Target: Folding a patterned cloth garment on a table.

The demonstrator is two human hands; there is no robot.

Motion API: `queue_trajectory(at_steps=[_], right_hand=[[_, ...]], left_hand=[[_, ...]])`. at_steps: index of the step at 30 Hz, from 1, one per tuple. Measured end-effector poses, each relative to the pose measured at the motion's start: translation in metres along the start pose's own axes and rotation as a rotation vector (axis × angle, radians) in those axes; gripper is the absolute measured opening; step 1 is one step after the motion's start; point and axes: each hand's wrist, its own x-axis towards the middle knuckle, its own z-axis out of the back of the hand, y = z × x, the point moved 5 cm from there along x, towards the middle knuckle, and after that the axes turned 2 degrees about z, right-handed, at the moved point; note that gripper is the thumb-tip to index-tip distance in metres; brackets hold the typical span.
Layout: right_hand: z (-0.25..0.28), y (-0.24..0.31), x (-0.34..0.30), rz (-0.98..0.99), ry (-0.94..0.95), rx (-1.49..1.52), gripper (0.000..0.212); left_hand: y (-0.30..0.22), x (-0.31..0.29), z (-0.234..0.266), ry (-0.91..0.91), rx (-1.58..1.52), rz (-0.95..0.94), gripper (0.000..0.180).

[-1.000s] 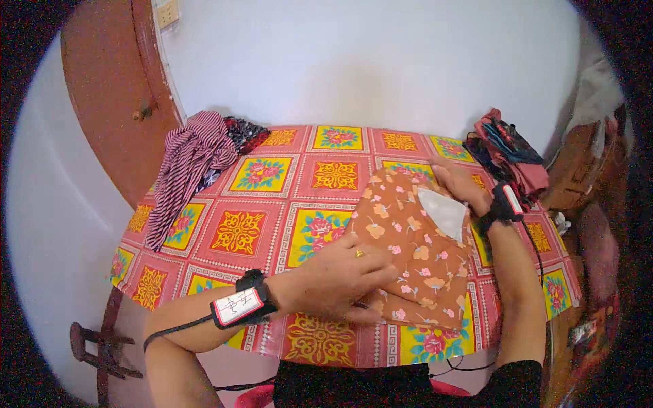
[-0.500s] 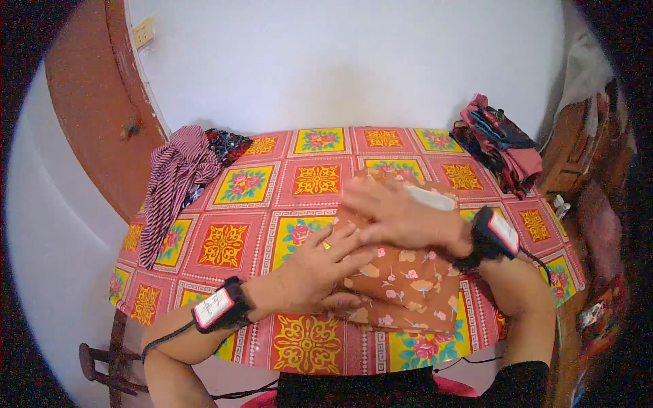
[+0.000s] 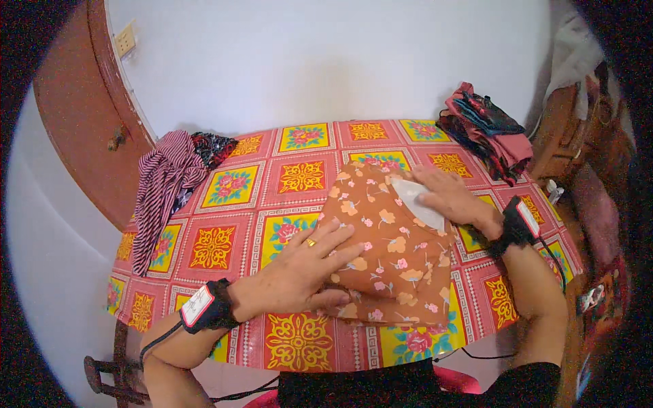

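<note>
A brown cloth garment [image 3: 398, 255] with orange and pink flowers lies folded flat on the table in front of me. A white patch [image 3: 416, 202] shows near its upper right corner. My left hand [image 3: 309, 265], with a ring on one finger, rests open along the garment's left edge, fingers spread over the cloth. My right hand [image 3: 449, 195] lies open at the upper right edge, its fingertips on or beside the white patch. Neither hand grips the cloth. Black bands with white labels and cables sit on both wrists.
A patterned red and yellow tablecloth [image 3: 228, 224] covers the table. At the far left lies a striped garment [image 3: 163, 183] beside a dark patterned cloth [image 3: 214, 148]. Folded clothes [image 3: 486, 129] are stacked at the far right. Wooden furniture [image 3: 575, 146] stands beyond the right edge.
My right hand has slid from the garment's middle to its upper right edge, uncovering the flowered cloth and more of the white patch. The left hand stays at the left edge. The view has shifted slightly.
</note>
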Motion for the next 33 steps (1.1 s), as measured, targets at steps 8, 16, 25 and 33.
queue_trajectory(at_steps=[8, 16, 25, 33], right_hand=[[0.03, -0.065, -0.026, -0.057, -0.479, 0.129, 0.039], [0.039, -0.019, -0.019, -0.093, -0.335, 0.252, 0.034], [0.029, -0.022, -0.021, -0.12, -0.213, 0.156, 0.023], [0.028, -0.028, -0.019, -0.092, -0.257, 0.274, 0.016]], left_hand=[[-0.004, 0.002, 0.0, -0.032, 0.053, -0.001, 0.073], [0.002, 0.0, -0.003, -0.029, 0.022, 0.006, 0.077], [-0.003, 0.003, 0.001, 0.004, -0.005, 0.024, 0.08], [0.001, 0.002, -0.001, 0.011, -0.027, 0.033, 0.081]])
